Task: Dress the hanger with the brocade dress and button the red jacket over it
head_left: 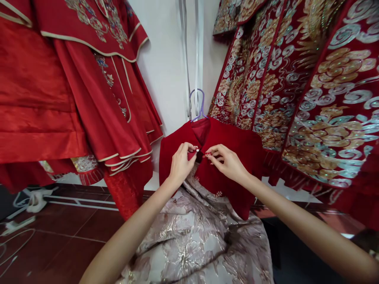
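A short red velvet jacket [237,154] hangs on a purple hanger [199,103] against the white wall, over a silvery floral brocade skirt [192,236]. My left hand [181,162] pinches the left front edge of the jacket at the collar opening. My right hand [226,161] pinches the right front edge opposite it. The fingertips of both hands meet at a small fastening at the neck, which is too small to make out.
Red embroidered robes [74,90] hang at the left. Heavily sequined red and gold garments [310,90] hang at the right. White straps [192,47] run down the wall. A white power strip and cables [20,221] lie on the dark red tiled floor.
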The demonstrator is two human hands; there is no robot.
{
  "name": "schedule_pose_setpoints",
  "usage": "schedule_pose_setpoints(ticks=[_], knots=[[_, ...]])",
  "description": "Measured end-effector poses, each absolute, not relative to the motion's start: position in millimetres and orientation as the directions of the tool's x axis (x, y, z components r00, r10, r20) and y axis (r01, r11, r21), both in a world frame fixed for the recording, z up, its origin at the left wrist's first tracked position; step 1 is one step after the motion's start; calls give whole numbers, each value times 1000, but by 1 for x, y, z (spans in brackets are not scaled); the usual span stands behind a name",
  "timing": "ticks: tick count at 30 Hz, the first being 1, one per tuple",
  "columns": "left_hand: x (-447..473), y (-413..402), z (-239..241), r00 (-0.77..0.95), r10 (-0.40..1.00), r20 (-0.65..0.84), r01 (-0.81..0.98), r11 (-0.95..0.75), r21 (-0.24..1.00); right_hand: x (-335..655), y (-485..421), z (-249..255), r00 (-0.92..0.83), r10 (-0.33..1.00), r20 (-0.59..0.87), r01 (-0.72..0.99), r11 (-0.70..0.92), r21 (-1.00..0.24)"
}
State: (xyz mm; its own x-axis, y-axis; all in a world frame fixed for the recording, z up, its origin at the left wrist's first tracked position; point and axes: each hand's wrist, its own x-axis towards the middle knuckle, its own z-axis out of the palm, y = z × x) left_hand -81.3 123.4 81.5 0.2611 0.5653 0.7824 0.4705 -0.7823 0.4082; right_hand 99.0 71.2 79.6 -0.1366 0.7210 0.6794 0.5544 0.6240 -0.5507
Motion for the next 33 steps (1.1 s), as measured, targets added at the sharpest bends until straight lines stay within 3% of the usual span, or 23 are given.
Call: schedule_pose_setpoints(ticks=[8, 17, 33], knots=[[-82, 121, 82, 294, 564, 771, 424, -800, 424, 93, 77, 86, -89, 678, 729, 526, 654, -544], [-82, 124, 92, 406, 543, 735, 478, -812, 336, 91, 79, 90, -113, 614, 781, 633, 650, -420], [-83, 123, 105, 471, 554, 687, 532, -799, 279, 87, 84, 88, -48, 590, 806, 625, 647, -436]])
